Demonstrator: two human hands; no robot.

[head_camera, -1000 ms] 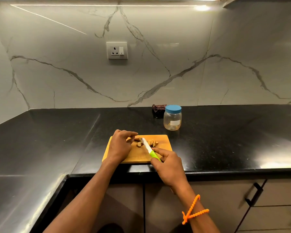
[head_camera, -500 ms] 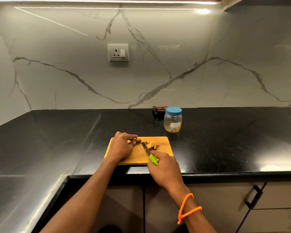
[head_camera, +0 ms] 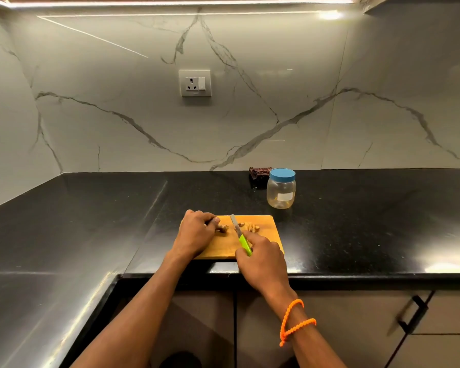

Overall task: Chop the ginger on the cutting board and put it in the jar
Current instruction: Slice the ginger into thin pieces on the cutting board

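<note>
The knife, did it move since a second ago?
Yes. The knife slid toward the blade's tip across the cutting board; its tip now reaches the board's far edge, nearer the jar.

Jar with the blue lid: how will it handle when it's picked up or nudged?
The jar looks like thin clear plastic and nearly empty, so probably light and easy to tip or slide on the glossy black countertop. Its smooth round wall may slip; the blue lid is still on.

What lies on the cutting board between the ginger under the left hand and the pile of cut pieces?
In the head view, the knife blade lies between the ginger held by the left hand and the cut pieces.
</note>
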